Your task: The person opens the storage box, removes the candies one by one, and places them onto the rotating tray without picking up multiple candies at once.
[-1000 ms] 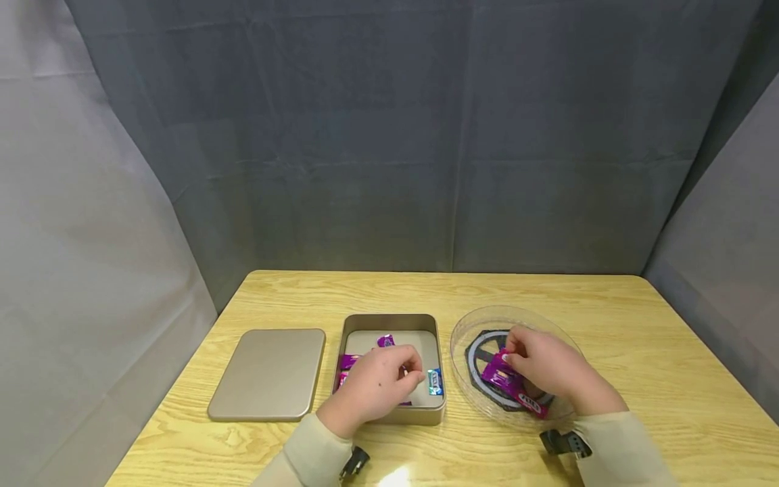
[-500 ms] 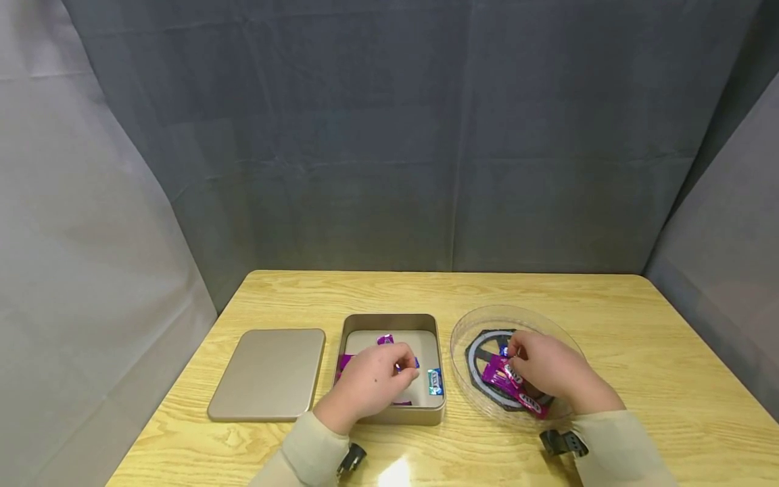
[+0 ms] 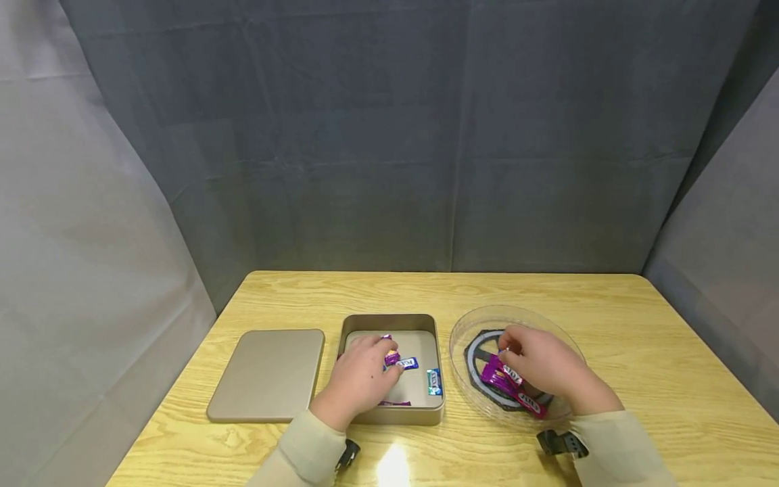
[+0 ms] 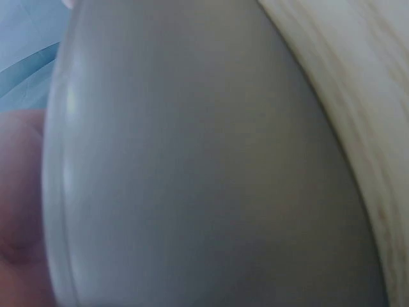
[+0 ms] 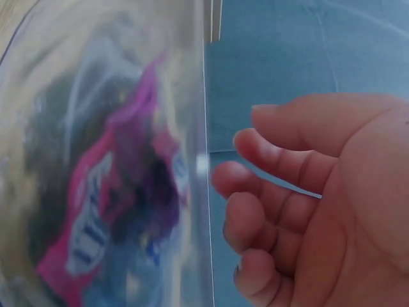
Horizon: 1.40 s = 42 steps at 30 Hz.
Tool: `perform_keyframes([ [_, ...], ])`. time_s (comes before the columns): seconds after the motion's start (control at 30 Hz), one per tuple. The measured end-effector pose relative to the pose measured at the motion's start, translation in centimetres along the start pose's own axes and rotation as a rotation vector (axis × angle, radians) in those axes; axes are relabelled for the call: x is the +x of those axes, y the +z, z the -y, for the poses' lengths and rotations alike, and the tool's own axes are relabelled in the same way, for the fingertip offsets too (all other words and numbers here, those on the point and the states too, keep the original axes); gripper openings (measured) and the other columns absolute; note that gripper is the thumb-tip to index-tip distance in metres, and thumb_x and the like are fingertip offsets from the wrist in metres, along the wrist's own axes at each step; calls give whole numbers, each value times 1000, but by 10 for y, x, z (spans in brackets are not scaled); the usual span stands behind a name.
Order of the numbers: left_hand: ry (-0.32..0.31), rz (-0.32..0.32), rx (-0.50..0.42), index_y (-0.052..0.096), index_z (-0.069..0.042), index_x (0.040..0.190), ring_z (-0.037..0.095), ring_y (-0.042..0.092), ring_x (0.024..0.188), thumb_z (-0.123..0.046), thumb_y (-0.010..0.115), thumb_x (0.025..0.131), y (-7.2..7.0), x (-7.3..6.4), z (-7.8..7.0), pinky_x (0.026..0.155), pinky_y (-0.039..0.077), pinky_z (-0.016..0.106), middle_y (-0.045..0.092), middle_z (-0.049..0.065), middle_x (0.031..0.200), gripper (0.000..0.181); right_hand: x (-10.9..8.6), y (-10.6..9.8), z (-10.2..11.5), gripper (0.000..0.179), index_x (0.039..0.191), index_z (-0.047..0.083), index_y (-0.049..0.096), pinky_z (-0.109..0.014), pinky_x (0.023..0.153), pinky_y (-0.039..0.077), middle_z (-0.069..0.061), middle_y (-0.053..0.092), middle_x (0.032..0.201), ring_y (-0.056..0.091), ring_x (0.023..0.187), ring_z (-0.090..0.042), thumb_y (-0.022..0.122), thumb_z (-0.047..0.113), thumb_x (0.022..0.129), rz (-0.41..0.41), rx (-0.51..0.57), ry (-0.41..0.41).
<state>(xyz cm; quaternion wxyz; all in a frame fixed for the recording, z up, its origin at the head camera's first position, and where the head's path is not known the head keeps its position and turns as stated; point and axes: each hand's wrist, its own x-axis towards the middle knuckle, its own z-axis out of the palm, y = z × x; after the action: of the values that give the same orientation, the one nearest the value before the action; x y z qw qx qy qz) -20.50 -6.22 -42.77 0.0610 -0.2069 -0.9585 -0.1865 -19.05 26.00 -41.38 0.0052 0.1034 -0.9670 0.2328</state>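
Observation:
My left hand (image 3: 360, 375) is inside a rectangular metal tin (image 3: 398, 416), fingers bent downward and thumb apart. Close to its fingertips lie a purple wrapped candy (image 3: 392, 356) and a blue-and-white one (image 3: 408, 364); a teal-and-blue candy (image 3: 435, 382) lies by the tin's right wall. Over a clear round dish (image 3: 458, 348) hovers my right hand (image 3: 541, 358), thumb and fingertips near a small blue wrapper that is mostly hidden. Magenta and purple wrappers (image 3: 531, 403) lie below them. In the right wrist view the right fingers (image 5: 243, 220) are loosely bent, with nothing seen between them.
A flat metal lid (image 3: 268, 375) lies left of the tin on the wooden table (image 3: 426, 291). Under the dish's wrappers shows a dark octagonal piece with a pale ring (image 3: 475, 368). A grey cloth (image 3: 389, 135) hangs behind the table. The tin's outer wall (image 4: 192, 153) fills the left wrist view.
My left hand has moved left and its thumb and fingers have spread, uncovering the purple and blue candies. My right fingertips have shifted slightly left over the small blue wrapper.

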Motion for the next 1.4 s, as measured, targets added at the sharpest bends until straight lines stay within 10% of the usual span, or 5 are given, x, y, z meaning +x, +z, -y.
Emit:
perform_keyframes([
  [0.3, -67, 90, 22, 61, -12, 138, 51, 31, 142, -38, 63, 96, 9, 1, 8, 112, 28, 64, 41, 30, 150, 49, 0, -1, 6, 13, 107, 12, 66, -35, 66, 47, 3, 63, 93, 53, 73, -14, 67, 21, 98, 6, 67, -30],
  [0.77, -52, 148, 27, 69, -9, 126, 35, 60, 111, -34, 71, 92, 14, 2, 14, 96, 48, 52, 66, 13, 119, 43, -1, -1, 10, 8, 104, 14, 67, -37, 70, 47, 4, 63, 92, 53, 77, -15, 67, 19, 97, 4, 76, -52],
  [1.0, 28, 98, 10, 73, -10, 97, 18, 56, 80, -5, 73, 83, 11, 2, 16, 73, 49, 38, 58, -3, 83, 15, 1, 0, 10, 10, 105, 12, 68, -38, 72, 49, 5, 65, 91, 55, 77, -14, 67, 17, 97, 4, 77, -65],
  [1.4, 17, 156, 23, 69, -13, 94, 13, 55, 76, 0, 71, 83, 10, 3, 15, 72, 51, 35, 57, -5, 81, 17, 1, 2, 8, 10, 104, 13, 68, -38, 72, 48, 7, 64, 89, 55, 77, -13, 68, 19, 96, -3, 72, -94],
])
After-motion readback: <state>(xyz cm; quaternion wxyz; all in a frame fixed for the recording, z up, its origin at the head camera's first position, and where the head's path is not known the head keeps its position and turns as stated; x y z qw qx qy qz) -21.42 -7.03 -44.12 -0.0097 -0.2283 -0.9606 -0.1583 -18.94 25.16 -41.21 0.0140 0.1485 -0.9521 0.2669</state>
